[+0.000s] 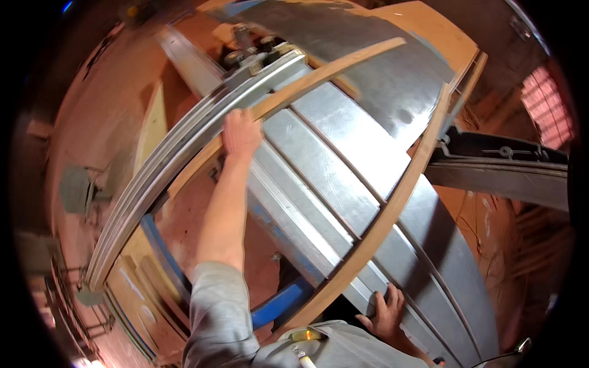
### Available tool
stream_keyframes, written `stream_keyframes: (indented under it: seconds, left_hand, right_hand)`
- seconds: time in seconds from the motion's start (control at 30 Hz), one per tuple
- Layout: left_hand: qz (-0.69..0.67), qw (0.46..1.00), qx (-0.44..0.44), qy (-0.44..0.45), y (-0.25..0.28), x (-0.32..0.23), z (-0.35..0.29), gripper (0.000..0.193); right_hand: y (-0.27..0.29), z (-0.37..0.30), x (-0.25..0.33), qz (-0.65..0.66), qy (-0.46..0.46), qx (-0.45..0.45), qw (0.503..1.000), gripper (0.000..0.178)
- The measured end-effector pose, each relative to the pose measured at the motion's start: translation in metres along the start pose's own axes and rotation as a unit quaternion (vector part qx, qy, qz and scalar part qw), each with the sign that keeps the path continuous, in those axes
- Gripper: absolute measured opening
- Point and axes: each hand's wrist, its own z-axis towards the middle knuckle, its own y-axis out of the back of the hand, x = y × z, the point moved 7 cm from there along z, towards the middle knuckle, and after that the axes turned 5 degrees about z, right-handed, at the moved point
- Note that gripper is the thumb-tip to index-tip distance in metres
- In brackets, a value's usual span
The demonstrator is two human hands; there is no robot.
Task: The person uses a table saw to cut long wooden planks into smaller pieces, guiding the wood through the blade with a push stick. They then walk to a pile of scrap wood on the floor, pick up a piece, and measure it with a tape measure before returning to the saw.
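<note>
My left hand (242, 132) reaches forward, its fingers closed around a long wooden strip (331, 72). This strip slants across the metal machine table (350, 116) and the aluminium rail (184, 138) at its left. Down at the lower right, my right hand (386, 311) lies on the grey metal surface, thumb and fingers apart, holding nothing that shows. A second wooden strip (392, 208) crosses the table on a slant from the far right toward my body, passing a little beyond my right hand.
Blue frame bars (282, 303) border a gap on the near left. Boards (144, 285) stand beyond it at the left. A dark metal beam (503, 175) juts out at the right. A knobbed fitting (245, 58) sits at the rail's far end.
</note>
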Motion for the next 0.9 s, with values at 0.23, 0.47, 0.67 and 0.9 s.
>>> stream_keyframes:
  seconds: [0.23,0.47,0.67,0.9]
  left_hand:
    - [0.031,0.997,-0.052,0.049,0.002,0.006,0.003,0.045]
    - [0.095,0.987,-0.004,0.133,0.017,0.02,0.025,0.092]
    - [0.081,0.983,0.109,0.123,0.024,0.023,0.037,0.095]
    - [0.099,0.987,0.068,0.109,0.019,0.02,0.033,0.088]
  right_hand:
    - [-0.003,0.001,0.004,0.005,0.013,-0.003,1.0,0.081]
    - [0.004,0.001,-0.003,-0.012,0.012,-0.028,0.999,0.08]
    - [0.008,0.001,-0.002,-0.006,0.008,-0.025,1.0,0.076]
    - [0.011,0.004,0.002,-0.007,-0.002,-0.01,1.0,0.072]
